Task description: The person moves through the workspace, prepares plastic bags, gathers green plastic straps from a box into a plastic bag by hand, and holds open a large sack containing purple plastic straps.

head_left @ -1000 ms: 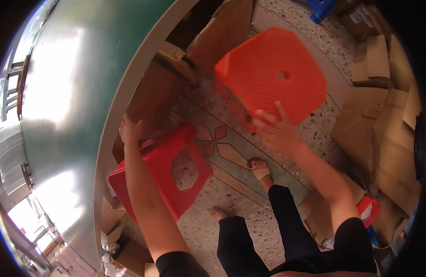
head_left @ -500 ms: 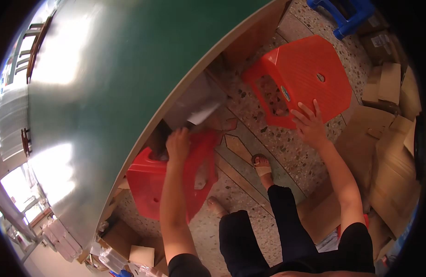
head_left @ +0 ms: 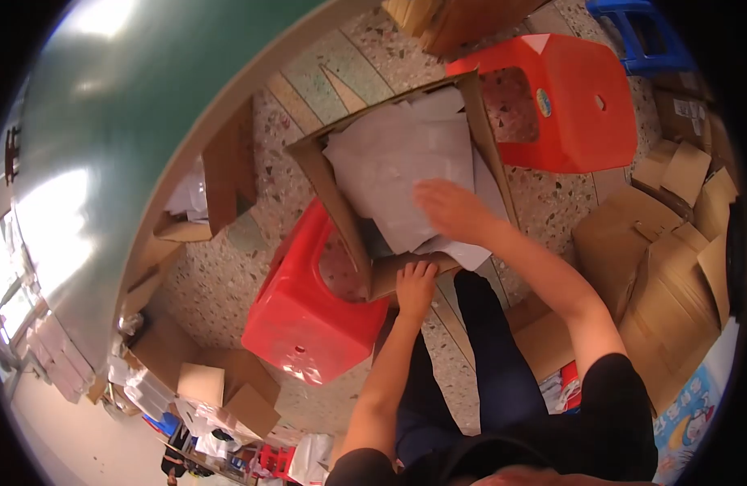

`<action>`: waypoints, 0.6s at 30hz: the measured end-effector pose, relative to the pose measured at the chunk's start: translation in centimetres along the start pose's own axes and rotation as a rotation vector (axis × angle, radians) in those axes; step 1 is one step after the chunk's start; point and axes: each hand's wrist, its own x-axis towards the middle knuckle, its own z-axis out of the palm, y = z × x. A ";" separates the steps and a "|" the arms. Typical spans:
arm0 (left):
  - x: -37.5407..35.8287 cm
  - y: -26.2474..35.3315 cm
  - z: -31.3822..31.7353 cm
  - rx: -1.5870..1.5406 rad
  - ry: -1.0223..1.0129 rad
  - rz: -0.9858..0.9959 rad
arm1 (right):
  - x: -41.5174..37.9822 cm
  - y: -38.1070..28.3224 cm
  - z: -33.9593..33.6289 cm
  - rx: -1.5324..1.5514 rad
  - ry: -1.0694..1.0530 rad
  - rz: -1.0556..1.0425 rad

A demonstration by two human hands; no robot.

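Head view: the left hand (head_left: 415, 285) grips the near edge of the box (head_left: 341, 206), which stands open on the floor between 2 red stools (head_left: 309, 312). The right hand (head_left: 448, 209) lies open and flat on the white papers (head_left: 406, 166) filling the box.

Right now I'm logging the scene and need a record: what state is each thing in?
Box: open, flaps up, full of white paper.
Paper: loose, piled in the box.
Near stool: tipped on its side, against the box.
Far stool: upright on the floor.
Blue stool: at the frame's top edge, partly cut off.
Left hand: gripping the box's near edge.
Right hand: flat on the paper.
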 end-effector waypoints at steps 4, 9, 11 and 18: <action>-1.0 -1.1 1.7 -0.087 0.073 -0.020 | 4.2 -2.6 13.5 -0.027 -0.418 -0.281; -1.8 -1.4 2.7 -0.179 0.178 0.021 | 7.5 -3.5 22.8 -0.352 -0.810 -0.029; -2.0 -1.6 2.6 -0.171 0.184 0.017 | 7.6 -2.6 23.8 -0.497 -0.818 0.000; -1.2 -1.1 0.8 -0.140 0.126 -0.012 | 3.8 7.0 15.0 -0.836 -0.829 0.225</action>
